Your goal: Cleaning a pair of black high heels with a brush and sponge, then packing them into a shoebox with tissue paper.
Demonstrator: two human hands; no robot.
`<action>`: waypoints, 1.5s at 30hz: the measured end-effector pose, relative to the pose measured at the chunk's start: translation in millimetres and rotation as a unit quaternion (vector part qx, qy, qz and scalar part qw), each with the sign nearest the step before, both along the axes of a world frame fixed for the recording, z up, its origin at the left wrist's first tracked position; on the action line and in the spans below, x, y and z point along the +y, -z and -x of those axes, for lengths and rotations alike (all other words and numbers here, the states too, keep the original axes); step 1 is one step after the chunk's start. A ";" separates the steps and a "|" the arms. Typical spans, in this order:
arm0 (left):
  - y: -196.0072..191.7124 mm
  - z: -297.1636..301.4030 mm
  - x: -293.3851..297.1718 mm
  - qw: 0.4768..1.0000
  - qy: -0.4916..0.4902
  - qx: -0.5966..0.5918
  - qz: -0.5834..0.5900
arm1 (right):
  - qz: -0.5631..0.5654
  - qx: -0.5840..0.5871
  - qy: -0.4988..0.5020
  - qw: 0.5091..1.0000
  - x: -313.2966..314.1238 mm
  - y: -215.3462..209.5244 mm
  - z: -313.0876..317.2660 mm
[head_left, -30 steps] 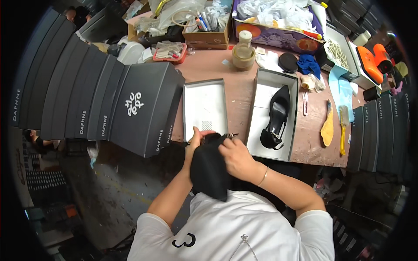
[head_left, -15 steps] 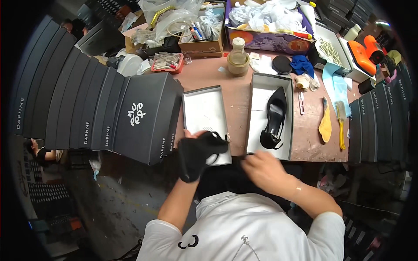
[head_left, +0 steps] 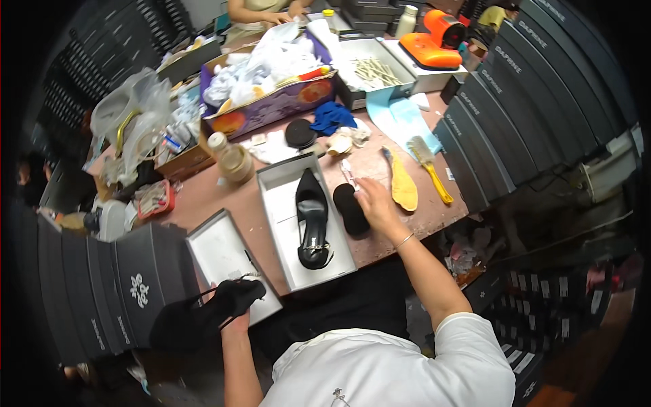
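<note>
My left hand [head_left: 235, 319] grips a black strappy shoe [head_left: 241, 298] over the near edge of a shallow grey box lid [head_left: 220, 243]; motion blurs the shoe. My right hand [head_left: 375, 203] reaches over the table, its fingertips closed at the near end of a slim pinkish-white tool [head_left: 348, 171]. Just left of that hand, a black rounded pad [head_left: 351, 211] lies on the tabletop. Between my hands stands an open shoebox [head_left: 276, 224], white inside, with a black pointed shoe [head_left: 312, 216] with a chain-trimmed ankle strap in it.
To the right lie a yellow insole-shaped piece [head_left: 403, 183] and a yellow-handled brush [head_left: 431, 171]. Stacked dark shoeboxes [head_left: 498, 125] flank the right; more [head_left: 142, 285] stand left. Behind are a jar [head_left: 234, 163], blue cloth [head_left: 333, 118] and a carton of white paper [head_left: 269, 108]. Another person's hands [head_left: 285, 15] show far back.
The view has swung to the right. My right hand has moved from near my lap to the slim tool, and the black pad now lies on the table. My left hand still holds the shoe.
</note>
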State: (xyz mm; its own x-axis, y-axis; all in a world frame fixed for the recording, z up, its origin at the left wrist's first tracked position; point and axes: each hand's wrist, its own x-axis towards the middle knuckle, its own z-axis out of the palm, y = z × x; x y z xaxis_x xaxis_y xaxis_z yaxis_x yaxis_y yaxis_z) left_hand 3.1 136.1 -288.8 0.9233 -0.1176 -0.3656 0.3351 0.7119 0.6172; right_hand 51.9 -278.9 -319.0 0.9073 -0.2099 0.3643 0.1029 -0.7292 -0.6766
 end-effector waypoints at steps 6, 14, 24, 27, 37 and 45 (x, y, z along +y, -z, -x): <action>5.7 -14.3 6.3 0.998 -0.001 -0.020 -0.052 | 0.138 0.023 0.285 0.948 -155.6 -1.9 15.8; 7.7 -23.2 -9.4 0.993 -0.065 0.064 0.079 | 0.050 0.268 0.225 0.936 -189.1 34.7 27.1; -14.2 -28.8 -10.7 0.990 -0.125 -0.057 -0.024 | -0.255 0.260 -0.115 0.924 -8.5 -101.4 79.7; 0.3 -26.8 3.6 0.997 -0.048 -0.062 0.027 | -0.084 0.059 -0.376 0.921 80.7 -135.5 81.8; 19.4 -6.0 53.2 0.999 0.001 -0.020 -0.034 | 0.266 0.197 -0.435 0.838 155.1 -134.3 111.6; -14.9 -20.3 29.7 0.993 0.026 -0.055 -0.101 | 0.204 0.145 -0.393 0.885 179.9 -109.6 88.1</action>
